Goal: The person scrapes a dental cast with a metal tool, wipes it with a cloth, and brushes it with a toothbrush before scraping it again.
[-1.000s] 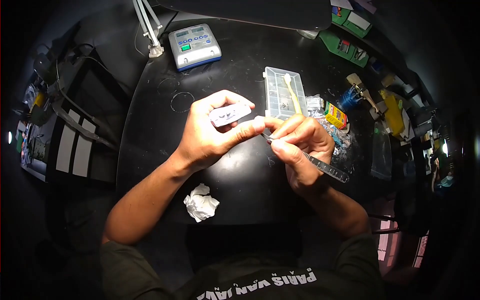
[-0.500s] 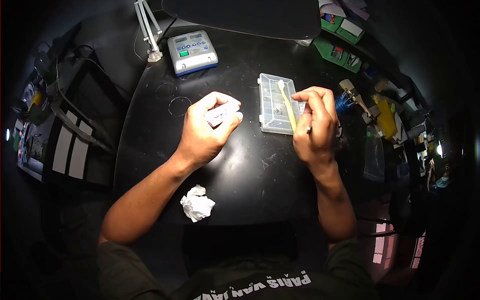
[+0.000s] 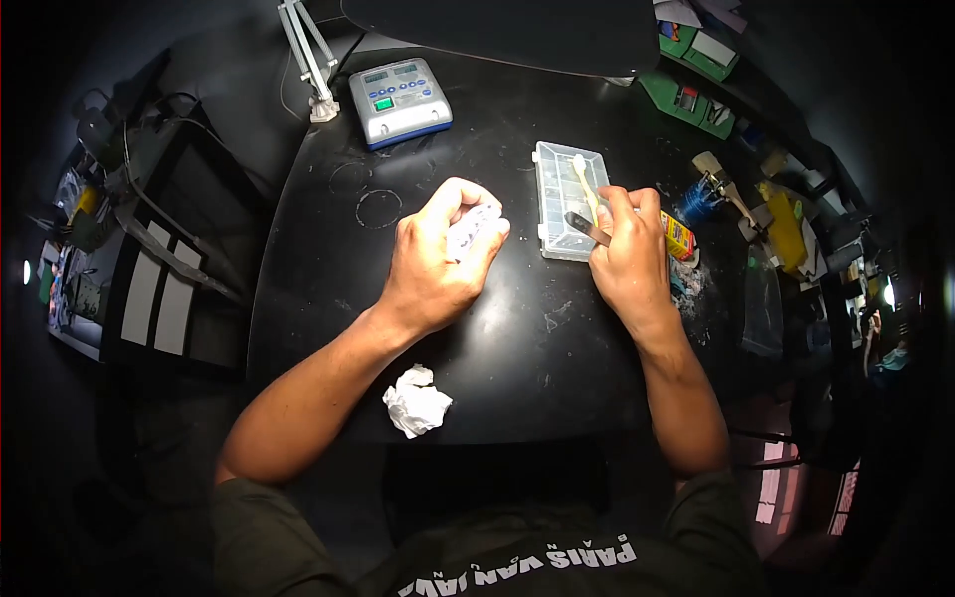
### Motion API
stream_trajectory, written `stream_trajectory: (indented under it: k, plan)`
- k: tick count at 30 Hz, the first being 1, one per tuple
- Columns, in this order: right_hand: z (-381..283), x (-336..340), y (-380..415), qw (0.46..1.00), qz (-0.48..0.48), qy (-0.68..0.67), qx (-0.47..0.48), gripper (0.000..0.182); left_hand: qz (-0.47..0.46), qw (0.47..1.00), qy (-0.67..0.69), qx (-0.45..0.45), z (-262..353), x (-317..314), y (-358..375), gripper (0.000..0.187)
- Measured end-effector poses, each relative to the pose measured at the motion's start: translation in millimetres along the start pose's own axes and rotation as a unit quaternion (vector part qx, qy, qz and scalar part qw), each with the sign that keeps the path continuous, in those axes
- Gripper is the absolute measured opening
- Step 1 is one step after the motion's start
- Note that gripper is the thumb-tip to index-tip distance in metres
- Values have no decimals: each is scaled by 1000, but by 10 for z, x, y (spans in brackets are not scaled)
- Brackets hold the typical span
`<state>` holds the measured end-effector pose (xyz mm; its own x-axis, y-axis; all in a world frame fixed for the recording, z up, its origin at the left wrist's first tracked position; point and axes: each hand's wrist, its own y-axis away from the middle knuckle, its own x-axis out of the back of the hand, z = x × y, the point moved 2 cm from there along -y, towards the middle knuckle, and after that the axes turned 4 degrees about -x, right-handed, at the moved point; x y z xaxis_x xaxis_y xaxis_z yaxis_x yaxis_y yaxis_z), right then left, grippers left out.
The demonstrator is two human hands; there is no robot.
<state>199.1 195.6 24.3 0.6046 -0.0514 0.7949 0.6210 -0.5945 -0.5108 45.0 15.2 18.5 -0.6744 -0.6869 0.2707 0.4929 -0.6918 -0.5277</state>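
Observation:
My left hand (image 3: 438,254) is closed around a small whitish piece with dark marks (image 3: 472,231), mostly hidden by fingers and thumb. In my right hand (image 3: 632,244) is a slim, flat metal tool (image 3: 589,229), its rounded dark end pointing left; I cannot make out its exact kind. Just beyond that hand lies a clear plastic compartment case (image 3: 553,199) with its lid down. A pale yellow toothbrush (image 3: 582,174) rests on the case, its handle partly hidden by my right fingers. The two hands are apart, both above the black table.
Crumpled white paper (image 3: 417,401) lies near the table's front edge. At the back left stands a grey-and-blue device (image 3: 400,103) beside a lamp arm (image 3: 320,104). A yellow-red container (image 3: 678,237) is right of my right hand, near brushes (image 3: 708,179) and green trays (image 3: 686,104).
My right hand has turned, so the metal tool now sticks out to the left. The left hand keeps its grip on the whitish piece. The whole view has shifted slightly.

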Motion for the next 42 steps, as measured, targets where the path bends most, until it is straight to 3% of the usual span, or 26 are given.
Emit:
stream_trajectory:
  k: [6, 10, 13, 16, 18, 22, 25, 32, 38, 42]
  plan:
    - [17, 12, -8, 995, -57, 46, -67, 23, 4, 1000, 20, 9, 31, 0, 1, 15]
    - [72, -7, -16, 998, -37, 40, -44, 17, -9, 999, 23, 25, -49, 41, -34, 15]
    - [78, -34, -40, 998, 27, -58, -9, 9, -32, 991, 91, 91, -140, 85, -81, 18]
    - [-112, 37, -7, 976, 24, -215, 21, 6, -39, 983, 118, 132, -175, 109, -99, 19]
    - [-271, 156, 55, 976, 12, -195, 98, 10, -39, 983, 105, 142, -171, 111, -104, 18]
    - [-472, 79, 176, 935, 56, -266, 227, 25, -24, 998, 14, 48, -230, 75, -93, 17]
    - [-490, -19, 254, 936, 11, -269, 227, 30, -10, 1000, 15, 1, -286, 62, -80, 14]
    - [-501, 16, 272, 939, -35, -273, 205, 25, -5, 970, 177, 164, -267, 168, -133, 16]
    - [-388, 58, 248, 934, -11, -287, 214, 27, 66, 975, 151, 148, -289, 358, -213, 21]
    - [-386, 43, 240, 926, 12, -313, 212, 25, 45, 980, 140, 134, -310, 328, -212, 22]
